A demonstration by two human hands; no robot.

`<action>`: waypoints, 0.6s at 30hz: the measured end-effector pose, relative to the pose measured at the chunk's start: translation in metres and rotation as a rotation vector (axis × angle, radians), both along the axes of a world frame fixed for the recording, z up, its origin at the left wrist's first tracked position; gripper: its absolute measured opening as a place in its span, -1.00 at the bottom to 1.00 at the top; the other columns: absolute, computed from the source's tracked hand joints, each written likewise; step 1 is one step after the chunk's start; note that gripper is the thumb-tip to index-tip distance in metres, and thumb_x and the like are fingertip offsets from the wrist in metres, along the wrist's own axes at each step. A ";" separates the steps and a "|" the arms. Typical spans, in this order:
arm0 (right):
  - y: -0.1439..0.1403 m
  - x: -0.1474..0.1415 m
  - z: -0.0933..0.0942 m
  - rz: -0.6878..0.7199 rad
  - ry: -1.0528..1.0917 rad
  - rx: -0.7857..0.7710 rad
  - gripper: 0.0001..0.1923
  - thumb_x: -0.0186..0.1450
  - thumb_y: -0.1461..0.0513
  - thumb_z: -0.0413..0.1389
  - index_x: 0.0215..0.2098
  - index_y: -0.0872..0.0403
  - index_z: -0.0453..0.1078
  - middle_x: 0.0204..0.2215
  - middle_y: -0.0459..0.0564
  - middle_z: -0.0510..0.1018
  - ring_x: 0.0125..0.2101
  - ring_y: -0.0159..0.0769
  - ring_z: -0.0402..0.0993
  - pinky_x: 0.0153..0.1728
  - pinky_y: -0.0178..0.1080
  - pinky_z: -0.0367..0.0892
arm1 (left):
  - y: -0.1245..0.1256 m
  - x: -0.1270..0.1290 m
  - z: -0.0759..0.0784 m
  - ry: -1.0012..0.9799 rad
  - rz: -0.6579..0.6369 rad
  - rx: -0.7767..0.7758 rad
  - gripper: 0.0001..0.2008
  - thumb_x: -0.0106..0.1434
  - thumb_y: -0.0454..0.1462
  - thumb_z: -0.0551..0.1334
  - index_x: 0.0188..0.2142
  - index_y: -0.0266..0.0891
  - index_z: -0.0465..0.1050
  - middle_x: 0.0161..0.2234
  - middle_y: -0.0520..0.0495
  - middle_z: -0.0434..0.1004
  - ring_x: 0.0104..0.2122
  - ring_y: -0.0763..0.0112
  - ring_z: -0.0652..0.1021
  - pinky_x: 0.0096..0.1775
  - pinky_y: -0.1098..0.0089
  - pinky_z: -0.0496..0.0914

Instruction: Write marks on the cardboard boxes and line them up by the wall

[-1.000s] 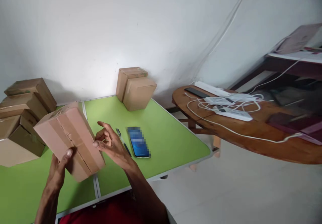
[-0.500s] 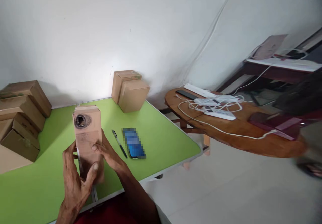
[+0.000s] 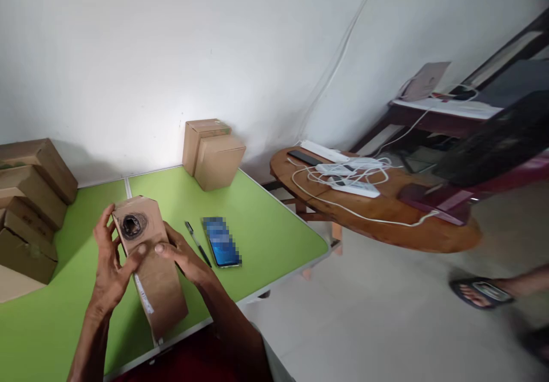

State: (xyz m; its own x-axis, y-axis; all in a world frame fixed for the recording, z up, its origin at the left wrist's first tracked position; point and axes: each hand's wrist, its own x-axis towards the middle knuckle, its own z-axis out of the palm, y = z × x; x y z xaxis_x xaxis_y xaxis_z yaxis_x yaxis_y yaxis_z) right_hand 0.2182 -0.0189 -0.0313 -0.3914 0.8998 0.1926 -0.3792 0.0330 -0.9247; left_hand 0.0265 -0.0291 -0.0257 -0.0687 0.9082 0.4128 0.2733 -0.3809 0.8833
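A long cardboard box is tilted over the green table, with a dark-edged round hole near its far end. My left hand grips the box's left side by the hole, its thumb on the top face. On the right side my right hand holds it too, thumb pressed on top and the fingers partly hidden behind. A white label strip runs along the box's left side. Just right of my right hand lie a pen and a phone with a blurred blue screen.
Two cardboard boxes stand against the wall, and several more cardboard boxes are at the left. A round wooden table holds white power strips and tangled cables. A person's sandalled foot is on the floor at right.
The box has tipped, its far end lower and its near end swung right. My left hand has slid up towards the hole. The view has turned slightly right, and a foot now shows.
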 end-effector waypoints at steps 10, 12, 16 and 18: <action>-0.013 0.002 0.035 -0.201 -0.008 0.101 -0.13 0.33 -0.09 0.47 0.51 -0.10 0.39 0.32 0.04 0.67 0.35 0.05 0.61 0.43 0.08 0.48 | -0.022 0.024 0.005 0.094 -0.010 0.177 -0.17 0.42 0.08 0.43 0.57 0.11 0.22 0.60 -0.30 0.10 0.61 -0.26 0.17 0.46 -0.28 0.33; -0.014 -0.002 0.033 -0.212 -0.007 0.126 -0.11 0.33 -0.08 0.47 0.52 -0.06 0.37 0.34 0.09 0.65 0.35 0.06 0.61 0.42 0.08 0.50 | -0.022 0.025 0.007 0.027 0.006 0.149 -0.26 0.47 0.13 0.35 0.53 0.09 0.27 0.59 -0.28 0.15 0.60 -0.25 0.20 0.46 -0.26 0.33; -0.014 -0.008 0.036 -0.208 0.003 0.171 -0.12 0.32 -0.08 0.50 0.48 -0.02 0.38 0.27 0.13 0.68 0.28 0.06 0.65 0.37 0.09 0.54 | -0.019 0.027 0.012 -0.037 0.099 0.116 -0.27 0.43 0.19 0.35 0.45 0.01 0.34 0.48 -0.32 0.32 0.52 -0.26 0.34 0.44 -0.23 0.36; -0.014 -0.009 0.041 -0.199 -0.009 0.189 -0.18 0.32 -0.07 0.50 0.43 -0.03 0.43 0.21 0.10 0.70 0.22 0.05 0.67 0.34 0.08 0.57 | -0.018 0.027 0.014 -0.040 0.132 0.112 -0.26 0.40 0.21 0.37 0.41 -0.02 0.36 0.45 -0.32 0.34 0.49 -0.27 0.39 0.41 -0.20 0.40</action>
